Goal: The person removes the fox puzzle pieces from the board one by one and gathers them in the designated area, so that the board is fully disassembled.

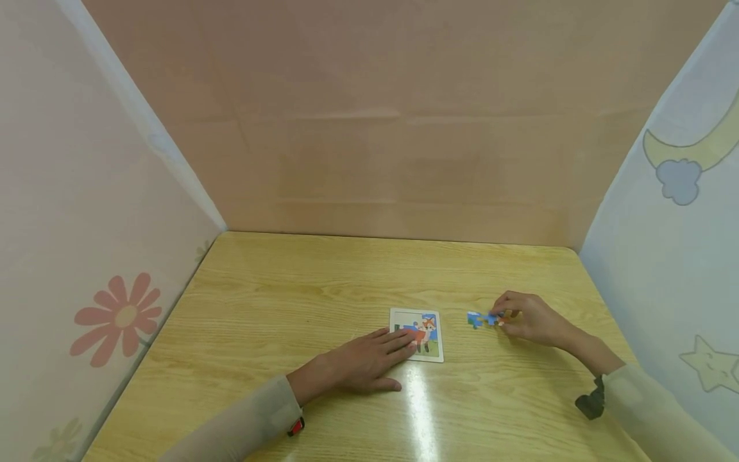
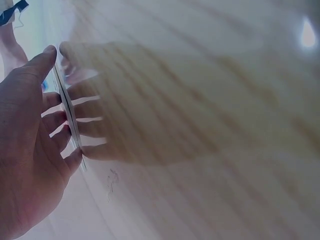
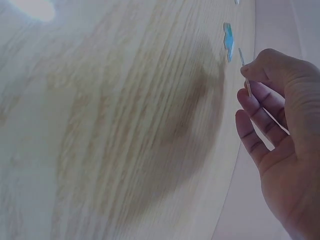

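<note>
We see the left hand [image 1: 369, 360] lying flat, outstretched on the fox puzzle [image 1: 429, 335], inside the tabletop [image 1: 277, 289] edges; nearer the right edge, the right hand [image 1: 534, 319] pinches a puzzle piece [image 1: 501, 319]!

A makeshift tabletop booth: a wood-grain table [image 1: 260, 289] enclosed by a creased backdrop [image 1: 369, 141] at twelve o'clock, a flower-printed wall [image 1: 69, 212] at nine, a moon-and-star wall [image 1: 664, 276] at three.

the left hand [image 1: 369, 360] hides part of the fox puzzle [image 1: 428, 331] — the moon [image 1: 713, 144] is cut off
</note>
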Demonstrator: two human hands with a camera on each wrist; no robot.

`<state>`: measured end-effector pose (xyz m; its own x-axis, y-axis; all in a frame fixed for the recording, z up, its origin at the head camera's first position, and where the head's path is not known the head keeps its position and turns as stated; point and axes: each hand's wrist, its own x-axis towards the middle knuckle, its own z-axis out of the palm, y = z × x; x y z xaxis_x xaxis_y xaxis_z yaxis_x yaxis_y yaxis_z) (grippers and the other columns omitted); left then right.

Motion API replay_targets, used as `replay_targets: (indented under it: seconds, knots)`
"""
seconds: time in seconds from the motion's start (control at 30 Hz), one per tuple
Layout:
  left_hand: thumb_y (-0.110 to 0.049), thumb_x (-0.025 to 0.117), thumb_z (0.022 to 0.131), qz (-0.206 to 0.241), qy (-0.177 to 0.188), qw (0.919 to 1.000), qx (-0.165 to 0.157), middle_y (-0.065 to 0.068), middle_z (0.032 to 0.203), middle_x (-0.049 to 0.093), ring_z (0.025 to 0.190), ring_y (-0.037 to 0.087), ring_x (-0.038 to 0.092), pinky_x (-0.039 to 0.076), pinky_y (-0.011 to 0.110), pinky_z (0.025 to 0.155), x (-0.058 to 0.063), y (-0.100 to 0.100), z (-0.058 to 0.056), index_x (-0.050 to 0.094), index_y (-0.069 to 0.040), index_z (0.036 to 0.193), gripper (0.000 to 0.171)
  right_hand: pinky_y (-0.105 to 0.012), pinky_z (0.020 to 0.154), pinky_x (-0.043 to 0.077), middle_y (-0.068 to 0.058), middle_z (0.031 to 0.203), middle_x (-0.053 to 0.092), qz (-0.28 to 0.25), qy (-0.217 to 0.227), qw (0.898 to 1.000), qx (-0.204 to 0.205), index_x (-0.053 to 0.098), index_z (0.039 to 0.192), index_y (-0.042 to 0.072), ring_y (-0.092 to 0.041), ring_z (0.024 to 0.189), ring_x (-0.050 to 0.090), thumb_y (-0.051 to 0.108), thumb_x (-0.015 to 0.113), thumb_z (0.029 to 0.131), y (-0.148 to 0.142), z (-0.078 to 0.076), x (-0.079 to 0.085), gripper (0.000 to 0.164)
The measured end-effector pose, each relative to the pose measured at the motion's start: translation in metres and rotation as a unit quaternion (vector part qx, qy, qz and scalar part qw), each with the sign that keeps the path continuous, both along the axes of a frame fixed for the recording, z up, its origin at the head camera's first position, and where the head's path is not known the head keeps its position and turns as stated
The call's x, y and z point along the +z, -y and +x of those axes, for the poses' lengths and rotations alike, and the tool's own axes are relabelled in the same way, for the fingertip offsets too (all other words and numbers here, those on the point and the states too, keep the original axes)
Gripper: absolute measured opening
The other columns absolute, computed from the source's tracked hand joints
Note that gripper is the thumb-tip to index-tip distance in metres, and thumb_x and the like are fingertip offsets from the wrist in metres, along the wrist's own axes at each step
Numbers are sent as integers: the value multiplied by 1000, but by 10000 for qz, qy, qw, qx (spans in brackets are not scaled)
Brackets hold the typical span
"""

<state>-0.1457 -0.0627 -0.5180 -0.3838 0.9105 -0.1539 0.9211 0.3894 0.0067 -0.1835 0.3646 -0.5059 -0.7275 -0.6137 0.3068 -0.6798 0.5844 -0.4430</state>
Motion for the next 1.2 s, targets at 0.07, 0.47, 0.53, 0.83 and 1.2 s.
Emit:
replay_targets:
  seconds: [0.07, 0.47, 0.53, 0.83, 1.2]
  knots:
    - [-59, 30, 113, -4, 20, 10000, 13, 4, 178, 15, 164, 20, 12, 19, 41, 133, 1, 0, 0, 20, -13, 170, 75, -29, 68, 63, -2, 102, 72, -20, 38, 10000, -19, 81, 102, 5, -12, 83, 71, -15, 85, 71, -2, 0, -1, 37]
    - [-59, 31, 113, 41, 9, 10000, -20, 4, 178, 17, 164, 20, 14, 20, 41, 133, 3, 0, 0, 22, -12, 170, 74, -31, 66, 64, -5, 102, 73, -107, 31, 9998, 133, 80, 103, 4, -15, 82, 71, -15, 89, 71, -9, 3, -5, 38]
    - [-59, 31, 113, 38, 13, 10000, -16, 4, 178, 17, 164, 20, 14, 20, 41, 133, 3, 0, 0, 23, -12, 170, 74, -32, 66, 64, -5, 101, 73, -123, 60, 9998, 131, 80, 102, 4, -15, 82, 71, -15, 89, 72, -10, 3, -6, 37]
    - [-57, 33, 113, 59, -88, 9999, -79, 5, 177, 19, 164, 21, 17, 23, 42, 132, 5, 0, 1, 23, -12, 170, 73, -29, 68, 62, -6, 103, 72, -5, 98, 9999, -65, 80, 99, 6, -15, 82, 70, -14, 86, 73, -11, 4, -8, 33]
    - [-58, 32, 113, 4, -182, 9998, -105, 5, 177, 19, 164, 21, 17, 22, 41, 132, 3, 0, 0, 23, -12, 170, 73, -26, 72, 61, -1, 105, 72, 150, 9, 9997, -171, 81, 99, 10, -13, 89, 70, -13, 86, 74, -13, 1, -18, 34]
